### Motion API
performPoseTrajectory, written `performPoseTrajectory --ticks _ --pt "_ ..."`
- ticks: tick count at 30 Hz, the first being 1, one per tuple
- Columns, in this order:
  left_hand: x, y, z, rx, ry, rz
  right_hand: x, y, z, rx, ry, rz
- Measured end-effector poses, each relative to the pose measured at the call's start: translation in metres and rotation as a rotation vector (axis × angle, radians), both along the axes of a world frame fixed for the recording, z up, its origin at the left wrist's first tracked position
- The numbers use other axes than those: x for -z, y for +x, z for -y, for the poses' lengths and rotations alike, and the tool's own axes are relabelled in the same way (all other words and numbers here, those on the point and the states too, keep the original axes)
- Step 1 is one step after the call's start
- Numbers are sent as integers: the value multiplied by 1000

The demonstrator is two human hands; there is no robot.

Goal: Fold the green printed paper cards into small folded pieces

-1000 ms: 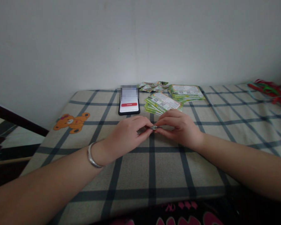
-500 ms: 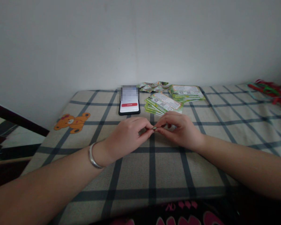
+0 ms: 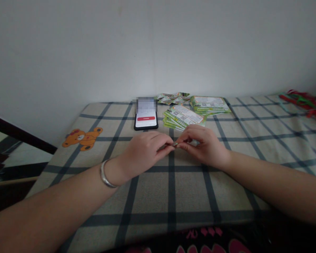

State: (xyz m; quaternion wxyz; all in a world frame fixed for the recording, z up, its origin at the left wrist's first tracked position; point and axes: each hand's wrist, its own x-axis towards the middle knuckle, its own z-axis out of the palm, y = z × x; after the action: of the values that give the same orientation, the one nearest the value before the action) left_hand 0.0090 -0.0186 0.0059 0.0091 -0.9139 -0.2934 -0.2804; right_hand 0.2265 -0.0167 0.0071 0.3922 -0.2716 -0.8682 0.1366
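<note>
Near the middle of the desk (image 3: 150,196), toward the front edge from the cards, the left hand (image 3: 144,151) and the right hand (image 3: 206,146) are pinching a small thin piece (image 3: 175,144) between them; thumb and forefinger of each are closing on it, the fingertips nearly meeting. Some shaping seems already done: crumpled or folded green-and-white pieces (image 3: 173,98) are lying along the back edge. Plenty seems unworked: a fan of cards (image 3: 184,116) is lying flat just beyond the right hand, and a stack of cards (image 3: 210,103) is sitting behind it, near the back edge. The piece in hand is looking partway through, though that is only a judgement.

The fingers are covering most of it, so its shape and folds are staying unclear. The right hand is overlapping the fan's near corner. Pixelation is hiding the upper screen of the phone (image 3: 146,123), and the card print is reading too small.
</note>
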Motion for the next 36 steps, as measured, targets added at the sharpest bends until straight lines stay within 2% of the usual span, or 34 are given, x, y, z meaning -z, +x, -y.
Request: performPoseTrajectory --ticks 6,14,20,28,31,36 --pt "-1 1 -2 -28 37 -104 3 0 -7 16 -89 -84" --pt "1 3 -3 -57 -109 -79 6 -1 -5 56 -205 -62" --pt "1 2 -3 -93 -107 -12 11 -2 -5 134 -199 28" --pt "1 3 -6 38 -106 -38 8 -1 -2 88 -211 91" --pt "-2 3 -5 34 -104 -41 8 0 -2 91 -169 110" --pt "-5 2 -1 41 7 -82 5 0 -1 74 -90 165"
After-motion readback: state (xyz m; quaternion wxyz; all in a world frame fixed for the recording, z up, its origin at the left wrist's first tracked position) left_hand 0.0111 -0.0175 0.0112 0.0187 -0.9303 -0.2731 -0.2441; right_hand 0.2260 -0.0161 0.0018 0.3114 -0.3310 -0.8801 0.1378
